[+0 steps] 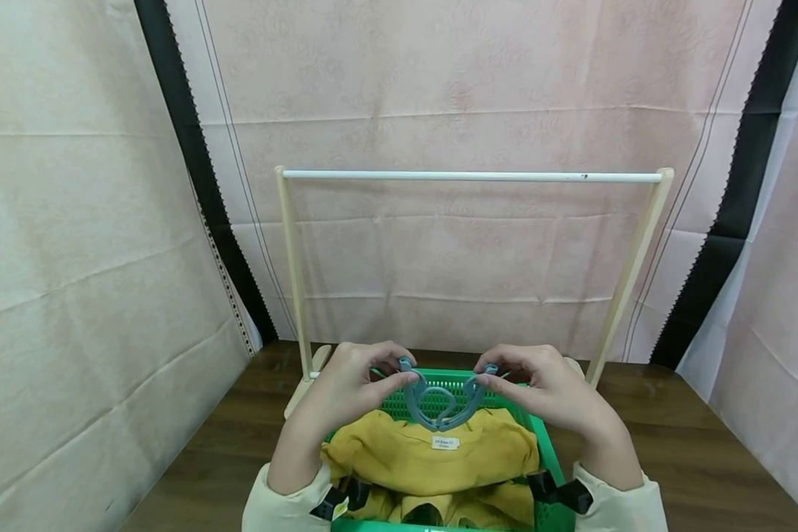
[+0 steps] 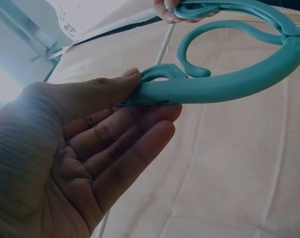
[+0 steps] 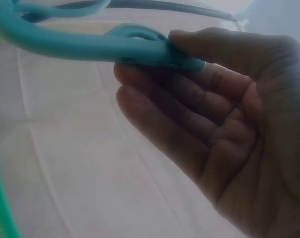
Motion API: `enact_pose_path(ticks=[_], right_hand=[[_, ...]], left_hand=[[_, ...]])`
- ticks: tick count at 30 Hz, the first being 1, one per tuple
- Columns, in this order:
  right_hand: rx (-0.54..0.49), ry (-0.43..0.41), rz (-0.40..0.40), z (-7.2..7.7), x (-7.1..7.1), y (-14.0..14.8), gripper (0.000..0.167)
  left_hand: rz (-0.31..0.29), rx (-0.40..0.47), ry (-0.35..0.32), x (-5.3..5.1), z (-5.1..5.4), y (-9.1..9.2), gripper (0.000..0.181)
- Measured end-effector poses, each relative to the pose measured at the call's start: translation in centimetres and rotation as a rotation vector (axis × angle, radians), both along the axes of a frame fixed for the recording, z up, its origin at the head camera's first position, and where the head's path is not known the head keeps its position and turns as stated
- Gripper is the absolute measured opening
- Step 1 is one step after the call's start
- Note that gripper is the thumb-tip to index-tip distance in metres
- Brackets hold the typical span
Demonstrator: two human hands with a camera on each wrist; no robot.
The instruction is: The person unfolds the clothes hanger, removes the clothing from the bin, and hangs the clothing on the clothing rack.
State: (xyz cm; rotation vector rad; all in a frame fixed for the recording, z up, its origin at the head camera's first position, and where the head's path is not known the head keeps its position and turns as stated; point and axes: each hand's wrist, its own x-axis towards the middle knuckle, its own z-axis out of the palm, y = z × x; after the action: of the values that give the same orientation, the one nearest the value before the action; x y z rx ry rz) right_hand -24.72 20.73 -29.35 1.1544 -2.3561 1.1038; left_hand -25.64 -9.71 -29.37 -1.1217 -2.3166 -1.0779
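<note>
A blue-green plastic hanger [image 1: 442, 421], curved into a U with a hook between its arms, is held above a yellow garment [image 1: 432, 462] with a white neck label. My left hand [image 1: 354, 380] pinches one arm end between thumb and fingers; in the left wrist view this hand [image 2: 95, 144] has its thumb on top of the hanger [image 2: 224, 89]. The other end is pinched by my right hand [image 1: 548, 384]. From the right wrist, that hand [image 3: 224, 109] shows its thumb above and fingertips under the hanger [image 3: 80, 47].
The garment lies in a green basket [image 1: 552, 462] on a brown wooden table [image 1: 678, 436]. Behind the basket stands a rack with a white horizontal bar [image 1: 472, 176] and cream side posts [image 1: 628, 277]. Pale cloth walls [image 1: 439, 244] surround the table.
</note>
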Motion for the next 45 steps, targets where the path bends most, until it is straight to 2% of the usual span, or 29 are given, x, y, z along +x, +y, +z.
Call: enact_pose_path(ticks=[5, 8, 21, 25, 29, 33, 38, 41, 45], right_hand=[[-0.009, -0.005, 0.072, -0.2, -0.1, -0.3, 0.015], [0.001, -0.007, 0.084, -0.2, -0.2, -0.6, 0.013], [0.059, -0.041, -0.037, -0.2, 0.1, 0.4, 0.008], [0.067, -0.070, -0.038, 0.0, 0.1, 1.2, 0.009], [0.080, -0.098, -0.029, 0.1, 0.1, 1.6, 0.008], [0.141, -0.067, -0.096, 0.1, 0.2, 1.2, 0.009], [0.205, 0.015, -0.200, 0.2, 0.5, 0.7, 0.007], [0.196, 0.059, -0.197, 0.2, 0.6, 0.3, 0.008], [0.154, 0.084, -0.135, 0.1, 0.6, -0.2, 0.011]], left_hand=[[-0.018, -0.006, 0.011, -0.2, -0.3, 0.0, 0.014], [-0.019, -0.002, 0.025, -0.1, -0.4, 0.0, 0.014], [0.017, 0.025, 0.052, 0.1, -0.2, -0.3, 0.010], [0.024, 0.041, 0.062, 0.1, -0.1, -0.4, 0.010], [0.003, 0.040, 0.066, 0.0, -0.1, -0.3, 0.010], [-0.015, 0.023, 0.066, -0.1, -0.1, -0.1, 0.012], [-0.013, 0.000, 0.074, -0.1, 0.0, 0.1, 0.012], [-0.013, -0.012, 0.078, -0.1, 0.0, 0.2, 0.012], [-0.018, -0.019, 0.074, -0.1, -0.1, 0.2, 0.012]])
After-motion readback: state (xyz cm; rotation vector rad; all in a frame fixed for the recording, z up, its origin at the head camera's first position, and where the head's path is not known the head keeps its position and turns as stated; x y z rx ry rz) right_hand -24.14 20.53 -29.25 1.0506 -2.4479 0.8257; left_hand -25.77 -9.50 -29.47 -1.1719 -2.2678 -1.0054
